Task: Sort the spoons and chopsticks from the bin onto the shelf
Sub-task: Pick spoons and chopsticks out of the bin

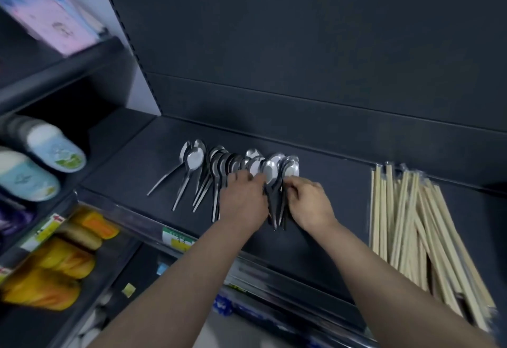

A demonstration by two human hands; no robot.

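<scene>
Spoons (233,162) sit in a row mid-shelf (123,166), bowls toward the back. Right hand (310,202) is curled round the rightmost handles. Left hand (242,199) rests on the neighbouring ones, can't tell if it's gripping. Chopsticks (411,224) are piled well off right.

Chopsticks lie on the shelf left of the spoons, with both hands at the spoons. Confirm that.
Not left. The head view shows the chopsticks on the shelf right of the spoons, with the left hand and right hand both at the spoons.
</scene>
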